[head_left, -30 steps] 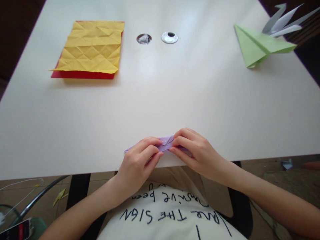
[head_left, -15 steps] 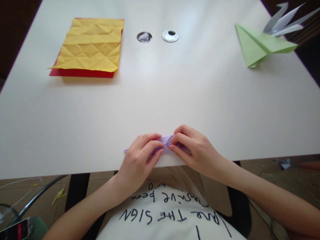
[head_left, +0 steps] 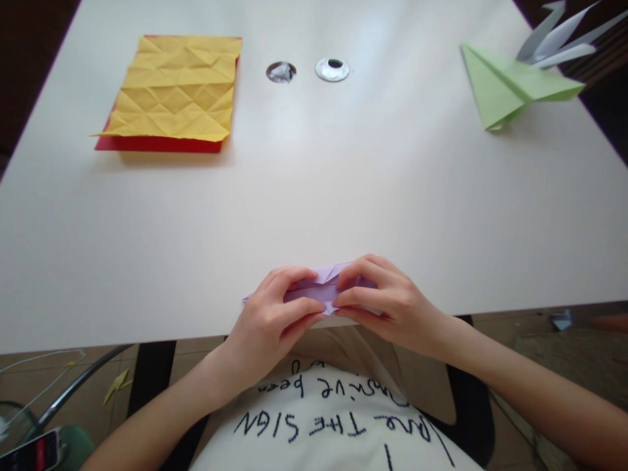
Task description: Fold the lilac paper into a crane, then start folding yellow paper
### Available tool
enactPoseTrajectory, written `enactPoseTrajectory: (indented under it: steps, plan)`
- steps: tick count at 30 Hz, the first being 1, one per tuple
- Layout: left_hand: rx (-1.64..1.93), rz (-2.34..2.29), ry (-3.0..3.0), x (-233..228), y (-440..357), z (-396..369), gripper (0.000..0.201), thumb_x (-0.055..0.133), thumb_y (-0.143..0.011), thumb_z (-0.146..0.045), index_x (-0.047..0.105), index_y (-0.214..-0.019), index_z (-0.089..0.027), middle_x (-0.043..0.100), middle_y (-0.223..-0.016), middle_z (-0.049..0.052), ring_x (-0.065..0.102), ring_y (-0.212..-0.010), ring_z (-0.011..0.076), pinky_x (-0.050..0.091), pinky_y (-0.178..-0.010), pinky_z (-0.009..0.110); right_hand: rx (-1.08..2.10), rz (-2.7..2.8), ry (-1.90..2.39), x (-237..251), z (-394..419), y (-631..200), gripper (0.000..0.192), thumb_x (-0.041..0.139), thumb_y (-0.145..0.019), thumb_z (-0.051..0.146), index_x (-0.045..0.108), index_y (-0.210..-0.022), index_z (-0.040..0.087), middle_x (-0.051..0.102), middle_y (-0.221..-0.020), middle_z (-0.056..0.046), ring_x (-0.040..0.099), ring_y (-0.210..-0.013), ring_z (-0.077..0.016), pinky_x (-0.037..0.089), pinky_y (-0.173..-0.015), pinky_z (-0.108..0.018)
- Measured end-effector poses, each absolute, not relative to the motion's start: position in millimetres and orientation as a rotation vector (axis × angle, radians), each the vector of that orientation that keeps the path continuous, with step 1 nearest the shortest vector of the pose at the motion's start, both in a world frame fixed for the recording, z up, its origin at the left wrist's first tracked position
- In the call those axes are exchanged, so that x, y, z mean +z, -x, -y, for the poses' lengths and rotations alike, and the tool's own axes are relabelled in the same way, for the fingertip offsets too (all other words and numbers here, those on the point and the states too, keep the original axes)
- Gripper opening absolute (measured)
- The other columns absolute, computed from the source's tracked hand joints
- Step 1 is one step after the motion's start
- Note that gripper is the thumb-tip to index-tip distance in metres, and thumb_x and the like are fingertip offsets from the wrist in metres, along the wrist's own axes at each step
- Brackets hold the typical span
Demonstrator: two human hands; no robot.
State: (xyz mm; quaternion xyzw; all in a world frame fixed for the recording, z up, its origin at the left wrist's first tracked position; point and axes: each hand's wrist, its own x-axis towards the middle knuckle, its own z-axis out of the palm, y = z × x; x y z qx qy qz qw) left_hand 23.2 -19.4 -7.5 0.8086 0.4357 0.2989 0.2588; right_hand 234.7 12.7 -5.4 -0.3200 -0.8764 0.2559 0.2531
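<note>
Left hand (head_left: 275, 307): angling inward over the near edge of the worktop (head_left: 314, 196), fingers curling, partly spread, grasping the purple paper (head_left: 311, 292). Right hand (head_left: 387, 291): mirroring, grasping the other half. Purple paper: folded, gaping mid-length, sitting by the worktop's near edge, long axis running roughly parallel, narrow tip pointing left.

Soft light makes pale glare on the far part of the white table (head_left: 314, 190); a weak shadow lies below the yellow paper (head_left: 179, 88). The upper corners look dark.
</note>
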Motion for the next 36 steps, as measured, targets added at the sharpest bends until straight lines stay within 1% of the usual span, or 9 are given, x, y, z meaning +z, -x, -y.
enactPoseTrajectory:
  steps: [3, 6, 9, 13, 19, 24, 27, 33, 36]
  plan:
    - [0.797, -1.198, -2.185, -7, -24, 19, 0.01, 0.058, -0.083, -0.016, 0.065, -0.078, -0.02, 0.057, -0.109, 0.006, 0.054, -0.102, 0.0185, 0.052, -0.082, 0.034, 0.726, 2.374, 0.878, -4, -13, -234, 0.01, 0.058, -0.084, 0.02, 0.065, -0.077, 0.021, 0.06, -0.086, -0.004, 0.051, -0.08, -0.0151, 0.042, -0.074, -0.032]
    - [0.791, -1.237, -2.163, -7, -25, 19, 0.007, 0.057, -0.084, -0.017, 0.06, -0.078, -0.018, 0.059, -0.106, 0.006, 0.054, -0.1, 0.0179, 0.05, -0.083, 0.033, 0.769, 2.358, 0.931, -2, -14, -232, 0.01, 0.058, -0.084, 0.021, 0.063, -0.075, 0.019, 0.059, -0.084, -0.004, 0.051, -0.08, -0.0151, 0.042, -0.074, -0.032]
    - [0.822, -1.258, -2.164, -8, -27, 19, 0.005, 0.055, -0.086, -0.017, 0.057, -0.089, -0.018, 0.061, -0.103, 0.005, 0.055, -0.099, 0.0171, 0.05, -0.086, 0.033, 0.79, 2.332, 1.008, -2, -14, -228, 0.01, 0.056, -0.085, 0.021, 0.06, -0.076, 0.018, 0.058, -0.081, -0.004, 0.05, -0.079, -0.0154, 0.042, -0.072, -0.031]
    - [0.871, -1.251, -2.216, -11, -29, 20, 0.023, 0.052, -0.087, -0.014, 0.054, -0.109, -0.02, 0.062, -0.103, 0.005, 0.055, -0.099, 0.0169, 0.05, -0.087, 0.034, 0.782, 2.299, 1.078, -3, -13, -224, 0.006, 0.054, -0.085, 0.02, 0.056, -0.079, 0.018, 0.058, -0.08, -0.004, 0.05, -0.078, -0.0159, 0.042, -0.072, -0.031]
    - [0.918, -1.265, -2.203, -14, -30, 20, 0.019, 0.053, -0.086, -0.013, 0.058, -0.103, -0.021, 0.063, -0.103, 0.004, 0.056, -0.099, 0.0164, 0.05, -0.088, 0.034, 0.786, 2.302, 1.125, 0, -12, -222, 0.009, 0.052, -0.085, 0.019, 0.054, -0.076, 0.019, 0.056, -0.077, -0.004, 0.048, -0.075, -0.0163, 0.041, -0.07, -0.031]
    - [0.903, -1.275, -2.195, -12, -29, 20, 0.018, 0.056, -0.084, -0.011, 0.056, -0.101, -0.016, 0.063, -0.101, 0.005, 0.055, -0.099, 0.0152, 0.048, -0.09, 0.031, 0.809, 2.304, 1.155, 2, -13, -220, 0.011, 0.052, -0.083, 0.015, 0.052, -0.072, 0.018, 0.054, -0.075, -0.003, 0.047, -0.074, -0.0156, 0.039, -0.069, -0.03]
    - [0.909, -1.298, -2.183, -13, -30, 20, 0.014, 0.056, -0.085, -0.012, 0.054, -0.098, -0.017, 0.063, -0.1, 0.004, 0.056, -0.097, 0.0152, 0.049, -0.089, 0.032, 0.817, 2.3, 1.173, 2, -14, -219, 0.011, 0.052, -0.082, 0.015, 0.05, -0.071, 0.018, 0.054, -0.075, -0.002, 0.046, -0.074, -0.0152, 0.039, -0.069, -0.03]
    - [0.867, -1.28, -2.276, -14, -30, 21, 0.03, 0.052, -0.087, -0.011, 0.051, -0.116, -0.019, 0.061, -0.105, 0.005, 0.054, -0.101, 0.0168, 0.049, -0.09, 0.034, 0.812, 2.313, 1.189, 3, -13, -218, 0.012, 0.052, -0.08, 0.014, 0.048, -0.07, 0.018, 0.053, -0.074, -0.002, 0.046, -0.074, -0.0154, 0.038, -0.069, -0.03]
    - [0.855, -1.274, -2.302, -14, -30, 21, 0.028, 0.052, -0.086, -0.01, 0.055, -0.113, -0.018, 0.059, -0.106, 0.006, 0.052, -0.102, 0.0169, 0.049, -0.09, 0.034, 0.801, 2.32, 1.189, 3, -13, -218, 0.012, 0.051, -0.081, 0.015, 0.048, -0.07, 0.018, 0.053, -0.074, -0.002, 0.045, -0.073, -0.0153, 0.038, -0.069, -0.03]
